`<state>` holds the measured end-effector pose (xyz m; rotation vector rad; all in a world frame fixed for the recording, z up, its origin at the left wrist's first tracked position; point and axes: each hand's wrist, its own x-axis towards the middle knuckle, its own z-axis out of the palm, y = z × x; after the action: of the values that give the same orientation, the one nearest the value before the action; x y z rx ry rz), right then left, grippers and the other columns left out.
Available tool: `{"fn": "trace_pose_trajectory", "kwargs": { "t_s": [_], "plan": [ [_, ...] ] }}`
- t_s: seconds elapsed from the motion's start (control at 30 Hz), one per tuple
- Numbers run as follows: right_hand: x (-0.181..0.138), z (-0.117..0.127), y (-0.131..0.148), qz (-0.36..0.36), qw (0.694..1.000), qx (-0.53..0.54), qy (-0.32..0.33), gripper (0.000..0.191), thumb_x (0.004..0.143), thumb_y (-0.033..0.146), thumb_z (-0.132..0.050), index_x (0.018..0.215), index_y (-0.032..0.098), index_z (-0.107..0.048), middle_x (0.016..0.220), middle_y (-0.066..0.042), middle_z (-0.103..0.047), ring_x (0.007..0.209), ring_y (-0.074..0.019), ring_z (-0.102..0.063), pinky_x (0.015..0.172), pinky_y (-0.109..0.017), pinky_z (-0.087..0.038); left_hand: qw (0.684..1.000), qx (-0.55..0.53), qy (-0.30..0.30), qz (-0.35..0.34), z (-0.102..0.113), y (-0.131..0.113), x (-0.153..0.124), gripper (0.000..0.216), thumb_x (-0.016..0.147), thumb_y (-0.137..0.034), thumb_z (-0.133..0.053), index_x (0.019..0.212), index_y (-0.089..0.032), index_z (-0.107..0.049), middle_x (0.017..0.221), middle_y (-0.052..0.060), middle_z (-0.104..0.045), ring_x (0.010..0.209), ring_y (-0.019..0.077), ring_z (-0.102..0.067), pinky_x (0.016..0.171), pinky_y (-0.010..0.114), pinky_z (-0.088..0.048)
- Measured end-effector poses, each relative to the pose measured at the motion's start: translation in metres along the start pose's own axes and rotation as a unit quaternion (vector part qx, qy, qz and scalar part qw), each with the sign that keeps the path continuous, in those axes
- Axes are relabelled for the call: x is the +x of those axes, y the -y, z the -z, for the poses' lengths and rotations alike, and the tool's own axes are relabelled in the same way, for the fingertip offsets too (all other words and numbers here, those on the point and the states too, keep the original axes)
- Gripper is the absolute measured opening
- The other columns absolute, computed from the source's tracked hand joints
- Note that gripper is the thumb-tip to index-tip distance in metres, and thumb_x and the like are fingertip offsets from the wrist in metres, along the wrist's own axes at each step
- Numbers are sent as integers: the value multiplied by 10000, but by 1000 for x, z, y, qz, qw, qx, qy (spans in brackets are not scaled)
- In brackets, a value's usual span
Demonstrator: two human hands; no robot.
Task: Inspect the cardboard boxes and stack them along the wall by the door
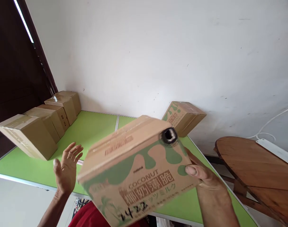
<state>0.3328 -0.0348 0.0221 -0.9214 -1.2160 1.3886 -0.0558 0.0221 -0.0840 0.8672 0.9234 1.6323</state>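
Observation:
A cardboard box (144,167) printed with green drips and the word COCONUT is tilted above the green table. Handwritten black digits mark its lower front. My right hand (203,176) grips its right end, thumb on the printed face and fingers mostly hidden behind. On the top right corner of the box sits a small black ring-shaped object (169,135), slightly blurred. To the left of the box, apart from it, my left hand (67,167) is open with its fingers spread and nothing in it. A pale strip with markings (80,162) shows on the table beside that hand.
Several taped cardboard boxes (45,126) line the left side of the green folding table (94,123). Another COCONUT box (185,118) stands at the back right by the white wall. A brown wooden table (255,167) with a white power strip (274,151) is on the right.

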Motion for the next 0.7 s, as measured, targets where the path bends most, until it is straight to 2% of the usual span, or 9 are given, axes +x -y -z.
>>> {"fn": "trace_pose_trajectory", "kwargs": {
  "t_s": [0.03,0.1,0.17,0.23,0.33,0.47,0.53,0.6,0.7],
  "plan": [
    [4,4,10,-13,999,-18,30,769,695,521,-877,1418,302,-735,1430,-138,-743,1374,-453,-663,1066,-627,-527,1000,23,5,-14,-3,-8,6,808,804,-929,-602,1262,-281,-752,1290,97,-768,1306,377,-645,1101,494,-518],
    [18,2,24,-47,992,-80,87,872,664,404,-902,1497,272,-680,1538,-149,-672,1438,-462,-608,1123,-651,-490,995,62,61,-44,-17,-22,13,756,835,-853,-673,1291,-257,-766,1323,127,-766,1296,379,-658,1120,488,-489],
    [35,-9,29,-68,979,-133,136,919,643,328,-916,1521,247,-659,1576,-152,-640,1469,-449,-579,1161,-644,-470,979,93,169,-63,-37,-31,12,766,903,-818,-638,1424,-263,-722,1472,150,-704,1389,401,-612,1179,511,-447],
    [48,-22,26,-87,968,-138,192,883,666,322,-906,1510,230,-663,1552,-142,-659,1460,-421,-592,1179,-618,-471,953,114,273,-63,-57,-36,9,790,957,-799,-586,1562,-293,-627,1626,142,-587,1498,418,-519,1247,540,-390],
    [60,-34,16,-110,954,-108,256,849,734,356,-865,1539,227,-630,1541,-128,-664,1456,-394,-597,1180,-583,-487,914,150,374,-39,-77,-40,6,774,983,-742,-606,1642,-343,-536,1681,112,-507,1561,435,-422,1296,576,-316],
    [66,-31,5,-118,953,-103,260,850,773,404,-848,1566,218,-606,1555,-141,-646,1480,-408,-573,1182,-590,-480,900,161,404,-27,-79,-40,9,723,1002,-737,-547,1593,-325,-602,1572,132,-566,1487,474,-464,1274,650,-309],
    [66,-29,5,-122,953,-112,252,857,780,435,-844,1573,218,-603,1562,-143,-642,1486,-418,-566,1192,-610,-466,901,161,401,-32,-77,-39,11,720,1002,-737,-545,1586,-321,-611,1594,130,-546,1529,473,-416,1296,643,-276],
    [65,-30,9,-116,953,-147,237,836,788,464,-842,1562,240,-620,1592,-130,-620,1510,-427,-540,1204,-627,-451,901,167,398,-40,-75,-39,10,696,998,-713,-578,1566,-315,-632,1613,127,-533,1581,463,-350,1318,620,-246],
    [61,-41,18,-69,948,-245,190,740,796,500,-846,1486,276,-701,1600,-116,-612,1488,-457,-553,1202,-673,-442,905,172,386,-49,-74,-41,7,660,989,-678,-618,1531,-304,-662,1588,133,-563,1580,465,-358,1310,618,-269]
  ]
}}
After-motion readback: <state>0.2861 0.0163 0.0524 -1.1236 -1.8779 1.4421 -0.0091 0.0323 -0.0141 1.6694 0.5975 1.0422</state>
